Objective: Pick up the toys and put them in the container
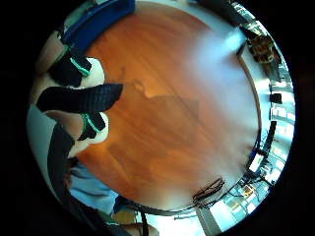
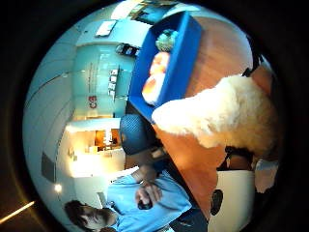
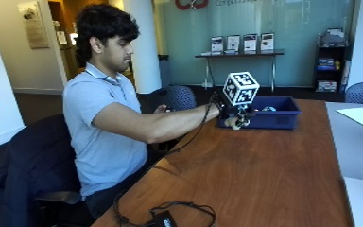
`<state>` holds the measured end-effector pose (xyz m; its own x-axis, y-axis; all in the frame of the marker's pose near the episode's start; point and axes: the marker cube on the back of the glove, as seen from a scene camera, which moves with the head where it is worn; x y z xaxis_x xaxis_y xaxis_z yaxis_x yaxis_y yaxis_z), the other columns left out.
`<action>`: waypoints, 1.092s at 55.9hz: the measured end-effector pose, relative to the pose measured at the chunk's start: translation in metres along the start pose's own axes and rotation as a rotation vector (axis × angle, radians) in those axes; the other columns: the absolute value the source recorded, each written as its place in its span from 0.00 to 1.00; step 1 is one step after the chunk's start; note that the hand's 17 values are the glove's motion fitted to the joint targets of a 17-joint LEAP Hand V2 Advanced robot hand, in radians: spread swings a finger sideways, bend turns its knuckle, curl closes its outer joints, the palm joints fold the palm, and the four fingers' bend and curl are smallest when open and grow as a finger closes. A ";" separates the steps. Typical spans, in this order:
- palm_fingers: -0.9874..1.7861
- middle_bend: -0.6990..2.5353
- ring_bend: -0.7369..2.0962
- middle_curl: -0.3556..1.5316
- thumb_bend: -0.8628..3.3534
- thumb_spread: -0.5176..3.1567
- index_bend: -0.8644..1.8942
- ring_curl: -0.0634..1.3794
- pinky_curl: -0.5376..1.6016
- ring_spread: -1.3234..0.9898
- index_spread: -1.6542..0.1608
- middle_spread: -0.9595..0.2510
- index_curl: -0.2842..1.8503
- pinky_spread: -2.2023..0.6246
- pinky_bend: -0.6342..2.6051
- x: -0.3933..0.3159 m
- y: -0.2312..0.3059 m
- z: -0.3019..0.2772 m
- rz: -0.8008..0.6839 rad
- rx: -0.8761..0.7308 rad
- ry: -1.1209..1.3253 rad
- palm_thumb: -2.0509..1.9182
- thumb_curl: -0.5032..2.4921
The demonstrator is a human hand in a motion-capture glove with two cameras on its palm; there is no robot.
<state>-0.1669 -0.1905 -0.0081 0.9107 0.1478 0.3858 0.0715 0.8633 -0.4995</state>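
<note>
Fluffy toy [image 2: 227,113] in hands [image 3: 237,118], blue container [image 3: 276,118] beside

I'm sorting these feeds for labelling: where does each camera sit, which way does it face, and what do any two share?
Little finger side palm view: on the right hand, facing the wooden table; strapped fingers at its edge.
Thumb side palm view: same palm, facing a white fluffy toy close by and the blue container; no fingers show clearly.
Outside view: beside the table, facing the seated person; right hand raised near the container.
Shared: thumb side and outside views both show the container; all show the table.
</note>
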 end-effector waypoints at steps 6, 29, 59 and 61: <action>0.59 0.37 0.52 0.46 0.32 0.57 0.40 0.42 0.43 0.50 0.81 0.79 0.40 0.70 0.54 -0.046 -0.039 -0.021 -0.048 0.031 0.026 0.70 0.35; 0.58 0.37 0.53 0.50 0.33 0.57 0.41 0.45 0.43 0.50 0.81 0.79 0.42 0.70 0.55 -0.182 -0.147 -0.030 -0.144 0.057 0.107 0.69 0.35; 0.28 0.25 0.31 0.38 0.23 0.53 0.38 0.30 0.42 0.57 0.75 0.82 0.35 0.79 0.55 -0.109 -0.115 -0.039 -0.003 -0.143 0.134 0.52 0.26; 0.28 0.25 0.31 0.38 0.23 0.53 0.38 0.29 0.42 0.57 0.75 0.81 0.35 0.79 0.55 -0.103 -0.109 -0.043 0.003 -0.135 0.138 0.52 0.26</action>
<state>-0.2509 -0.3204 -0.0262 0.9574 0.0747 0.2789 0.1142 0.7892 -0.6035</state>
